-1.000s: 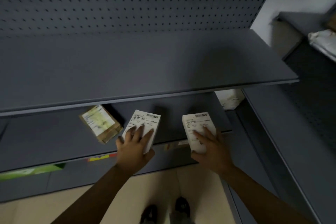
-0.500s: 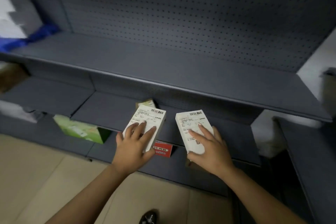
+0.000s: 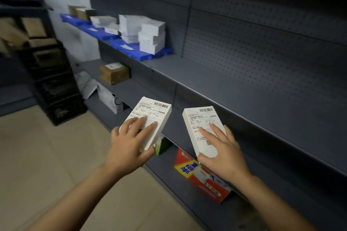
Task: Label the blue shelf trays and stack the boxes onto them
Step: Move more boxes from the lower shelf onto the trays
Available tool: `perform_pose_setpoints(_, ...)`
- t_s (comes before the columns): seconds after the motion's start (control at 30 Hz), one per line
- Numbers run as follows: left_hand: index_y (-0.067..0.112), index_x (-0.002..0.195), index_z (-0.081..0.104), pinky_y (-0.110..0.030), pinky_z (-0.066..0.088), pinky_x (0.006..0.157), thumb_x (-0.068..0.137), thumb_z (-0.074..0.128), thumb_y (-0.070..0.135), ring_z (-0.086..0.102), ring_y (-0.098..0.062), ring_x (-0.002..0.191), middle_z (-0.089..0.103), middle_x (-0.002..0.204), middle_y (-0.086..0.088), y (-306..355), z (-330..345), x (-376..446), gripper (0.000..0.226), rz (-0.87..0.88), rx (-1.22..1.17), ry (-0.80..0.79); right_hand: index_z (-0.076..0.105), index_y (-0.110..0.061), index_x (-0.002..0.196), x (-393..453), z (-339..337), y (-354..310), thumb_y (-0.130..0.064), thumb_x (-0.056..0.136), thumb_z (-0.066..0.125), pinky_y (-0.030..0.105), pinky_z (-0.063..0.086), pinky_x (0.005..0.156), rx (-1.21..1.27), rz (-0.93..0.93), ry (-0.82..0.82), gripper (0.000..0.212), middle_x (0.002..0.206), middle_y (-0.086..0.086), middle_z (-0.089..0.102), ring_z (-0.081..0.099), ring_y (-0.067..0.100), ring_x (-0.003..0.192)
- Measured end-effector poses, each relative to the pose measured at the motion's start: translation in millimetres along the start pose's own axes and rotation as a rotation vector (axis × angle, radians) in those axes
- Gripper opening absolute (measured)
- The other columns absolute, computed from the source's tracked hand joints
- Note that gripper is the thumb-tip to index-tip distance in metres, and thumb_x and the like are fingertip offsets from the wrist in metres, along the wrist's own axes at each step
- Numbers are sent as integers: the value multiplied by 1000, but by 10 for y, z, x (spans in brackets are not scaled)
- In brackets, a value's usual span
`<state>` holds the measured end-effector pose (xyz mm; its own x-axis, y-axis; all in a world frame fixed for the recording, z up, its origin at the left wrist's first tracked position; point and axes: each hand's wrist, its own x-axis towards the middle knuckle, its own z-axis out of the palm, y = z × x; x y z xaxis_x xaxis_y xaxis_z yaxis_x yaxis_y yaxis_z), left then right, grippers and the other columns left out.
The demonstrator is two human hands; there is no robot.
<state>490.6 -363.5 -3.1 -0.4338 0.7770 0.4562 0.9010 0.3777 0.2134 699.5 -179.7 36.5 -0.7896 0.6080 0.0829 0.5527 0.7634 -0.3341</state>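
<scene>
My left hand (image 3: 129, 146) grips a white labelled box (image 3: 155, 113) from above, held in the air in front of the lower shelves. My right hand (image 3: 223, 154) grips a second white labelled box (image 3: 199, 124) the same way, beside the first. Far to the left, on the upper shelf, lie blue shelf trays (image 3: 159, 54) in a row. The nearest tray carries a stack of white boxes (image 3: 151, 36). Further trays (image 3: 93, 31) hold flat white and brown boxes.
The grey shelf (image 3: 234, 84) runs empty to the right of the trays, backed by pegboard. A brown carton (image 3: 114, 73) sits on the middle shelf. A red and blue packet (image 3: 202, 178) and a green box (image 3: 161, 144) lie low. Black crates (image 3: 56, 84) stand on the floor at left.
My view has swung left, bringing the blue trays and stacked boxes into sight. Both hands keep their boxes and have shifted left along the shelving.
</scene>
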Motion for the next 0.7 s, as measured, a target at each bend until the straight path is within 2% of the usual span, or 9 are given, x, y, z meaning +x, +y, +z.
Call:
perform_pose_setpoints(0.17, 34, 134, 47, -46, 42, 84, 80, 44, 57, 42, -27, 124, 49, 139, -2, -1064, -337, 70, 59, -97, 51, 33, 21, -53, 141, 821, 414, -922, -68, 57, 29, 44, 18, 113, -16, -78, -24, 86, 153, -28, 3, -9, 16, 144)
perform_pose_setpoints(0.37, 37, 132, 47, -46, 43, 83, 80, 47, 57, 45, -28, 122, 51, 136, 0, -2287, -615, 342, 56, -149, 125, 24, 21, -53, 141, 1781, 851, -2078, -68, 56, 25, 42, 13, 114, 40, -171, -52, 87, 155, -24, 3, -11, 15, 143)
perform_pose_setpoints(0.7, 36, 131, 48, -47, 44, 82, 79, 47, 56, 46, -28, 121, 51, 134, 0, -3799, -752, 1278, 55, -160, 208, 72, 25, -54, 139, 3418, 1076, -3054, -67, 54, 30, 43, 15, 116, 170, -257, 21, 86, 154, -25, 10, -6, 13, 144)
